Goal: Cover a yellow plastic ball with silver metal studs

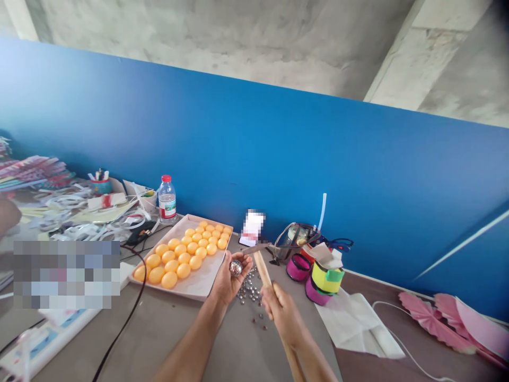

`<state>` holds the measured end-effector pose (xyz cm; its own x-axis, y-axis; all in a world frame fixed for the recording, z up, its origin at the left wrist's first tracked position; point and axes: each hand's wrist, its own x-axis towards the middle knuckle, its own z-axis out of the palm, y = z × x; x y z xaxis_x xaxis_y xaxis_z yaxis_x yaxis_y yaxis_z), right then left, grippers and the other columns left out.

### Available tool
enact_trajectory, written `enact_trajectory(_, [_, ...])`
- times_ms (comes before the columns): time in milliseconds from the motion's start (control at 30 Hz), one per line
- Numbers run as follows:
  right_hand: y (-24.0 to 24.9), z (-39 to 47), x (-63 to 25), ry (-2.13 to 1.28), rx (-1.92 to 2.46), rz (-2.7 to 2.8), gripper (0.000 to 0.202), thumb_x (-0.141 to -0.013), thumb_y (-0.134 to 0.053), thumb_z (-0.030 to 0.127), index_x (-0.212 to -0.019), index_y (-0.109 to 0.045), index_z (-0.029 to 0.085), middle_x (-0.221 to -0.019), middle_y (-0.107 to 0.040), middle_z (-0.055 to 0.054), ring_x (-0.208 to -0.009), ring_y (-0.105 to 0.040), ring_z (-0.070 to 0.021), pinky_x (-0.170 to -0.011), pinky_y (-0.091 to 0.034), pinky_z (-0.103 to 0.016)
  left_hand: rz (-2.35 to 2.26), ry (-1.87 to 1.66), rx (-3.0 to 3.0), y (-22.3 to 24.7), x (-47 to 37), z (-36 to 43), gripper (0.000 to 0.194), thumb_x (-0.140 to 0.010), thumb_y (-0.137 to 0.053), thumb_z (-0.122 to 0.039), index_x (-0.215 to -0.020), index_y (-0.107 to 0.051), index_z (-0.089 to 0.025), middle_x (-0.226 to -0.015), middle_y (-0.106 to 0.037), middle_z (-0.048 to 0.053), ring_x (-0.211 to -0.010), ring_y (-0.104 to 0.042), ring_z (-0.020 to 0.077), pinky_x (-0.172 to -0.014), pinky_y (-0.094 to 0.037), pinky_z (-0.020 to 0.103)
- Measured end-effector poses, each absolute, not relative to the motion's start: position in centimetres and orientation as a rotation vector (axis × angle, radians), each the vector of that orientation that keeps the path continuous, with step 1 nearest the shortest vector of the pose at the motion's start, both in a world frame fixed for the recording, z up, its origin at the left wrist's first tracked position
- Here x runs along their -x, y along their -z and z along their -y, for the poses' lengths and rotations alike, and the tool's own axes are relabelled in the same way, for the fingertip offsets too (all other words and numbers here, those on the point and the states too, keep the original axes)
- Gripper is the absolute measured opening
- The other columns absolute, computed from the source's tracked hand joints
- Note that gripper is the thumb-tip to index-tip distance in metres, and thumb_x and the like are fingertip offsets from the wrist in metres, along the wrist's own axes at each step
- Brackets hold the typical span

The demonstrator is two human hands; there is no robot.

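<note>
My left hand [227,280] is turned palm up, fingers curled round a shiny silver ball [236,268]. In my right hand [280,307] is a hammer [262,269], gripped by its pale wooden handle. The hammer's dark metal head lies just above the silver ball; whether they touch I cannot tell. Many small silver beads [249,289] are scattered on the table [238,353] between and behind my hands. Left of my left hand, a white tray [202,284] holds rows of orange balls [183,270].
A phone [251,229] leans by the blue partition [246,143]. A bottle [167,200] stands behind the tray. Rolled colourful straps [326,278] and white paper [360,323] lie right, pink fabric [441,323] farther right. A black cable [131,313] and power strip [59,339] are left.
</note>
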<state>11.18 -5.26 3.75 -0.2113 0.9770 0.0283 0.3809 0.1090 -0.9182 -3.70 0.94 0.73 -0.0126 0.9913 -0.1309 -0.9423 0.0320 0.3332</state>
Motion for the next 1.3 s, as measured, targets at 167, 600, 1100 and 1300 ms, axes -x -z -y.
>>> enact_trajectory(167, [-2.4,4.9,-11.1,-1.048,1.42,1.745,0.036,-0.078,-0.041,0.054,-0.064,-0.038,0.022,-0.05,-0.04,0.005,-0.044,-0.036,-0.0099,-0.043,-0.028,-0.021,-0.439,-1.59,-0.106,-0.7,3.8,-0.9,0.022,-0.083,-0.053,-0.028,-0.076,-0.062,-0.009,-0.082,-0.066,0.013,-0.08,-0.065,0.0185,-0.075,-0.054,0.03])
enact_trajectory(600, [-4.2,5.9,-11.0,-1.099,1.329,1.624,0.041,-0.082,-0.037,0.057,-0.072,-0.046,0.019,-0.052,-0.04,0.005,-0.044,-0.037,-0.0089,-0.042,-0.03,-0.02,-0.364,-1.536,-0.053,-0.7,3.7,-1.3,0.016,-0.079,-0.055,-0.032,-0.083,-0.057,-0.017,-0.068,-0.061,0.004,-0.069,-0.062,0.016,-0.072,-0.051,0.033])
enact_trajectory(1100, [-2.5,6.0,-10.8,-0.569,1.446,1.842,0.03,-0.088,-0.031,0.044,-0.071,-0.042,0.022,-0.053,-0.052,0.0,-0.044,-0.046,-0.0132,-0.044,-0.028,-0.023,-0.26,-1.493,-0.165,-0.1,2.9,-1.0,0.018,-0.081,-0.056,-0.029,-0.073,-0.057,-0.012,-0.08,-0.067,0.011,-0.089,-0.065,0.0219,-0.085,-0.049,0.036])
enact_trajectory(1300, [-2.1,5.9,-10.6,-0.424,1.475,1.93,0.03,-0.088,-0.03,0.042,-0.072,-0.045,0.022,-0.055,-0.056,-0.003,-0.046,-0.051,-0.0158,-0.046,-0.027,-0.025,-0.286,-1.557,-0.107,0.0,3.2,-1.2,0.01,-0.079,-0.059,-0.022,-0.074,-0.058,-0.014,-0.075,-0.067,0.006,-0.075,-0.065,0.0155,-0.075,-0.053,0.029])
